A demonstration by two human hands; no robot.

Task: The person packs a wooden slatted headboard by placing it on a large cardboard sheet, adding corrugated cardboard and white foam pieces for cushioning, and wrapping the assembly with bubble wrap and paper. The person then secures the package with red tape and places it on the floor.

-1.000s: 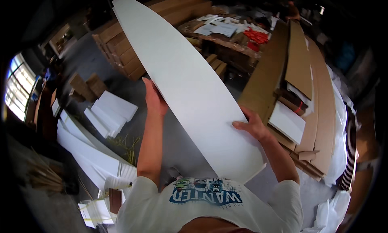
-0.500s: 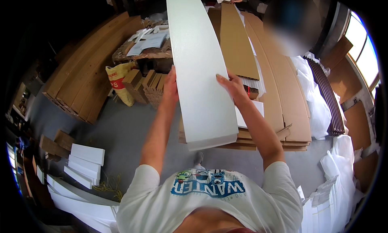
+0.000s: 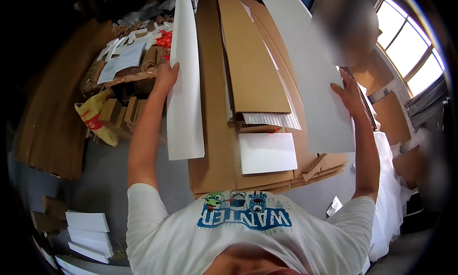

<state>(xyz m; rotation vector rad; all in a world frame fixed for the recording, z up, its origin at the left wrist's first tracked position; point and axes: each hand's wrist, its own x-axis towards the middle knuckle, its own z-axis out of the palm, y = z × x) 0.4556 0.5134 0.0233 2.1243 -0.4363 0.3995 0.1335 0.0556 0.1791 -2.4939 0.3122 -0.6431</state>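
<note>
My left hand [image 3: 167, 78] grips the outer edge of a long, thin white sheet [image 3: 187, 103], its near end hanging low. A second long sheet, pale grey-white [image 3: 312, 79], is held at its right edge by my right hand [image 3: 350, 91], thumb on top. The sheets are apart. Between them lies a long brown cardboard piece [image 3: 257, 70] with white foam wrap [image 3: 273, 119] showing under its near end. Just in front of that is a white rectangular block [image 3: 268, 153]. All of these sit over a stack of flat cardboard [image 3: 214, 165].
At left, a cluttered bench [image 3: 126, 76] carries papers and offcuts, with a yellow sack [image 3: 98, 117] below. Long cartons [image 3: 55, 108] stand further left. White pieces [image 3: 88, 229] lie on the floor at lower left. Plastic-wrapped goods [image 3: 384, 179] line the right side.
The white sheets, stacked together half a second ago, are now spread apart, one in each hand. My hands have moved outward, and the view has shifted, showing more of the cardboard stack.
</note>
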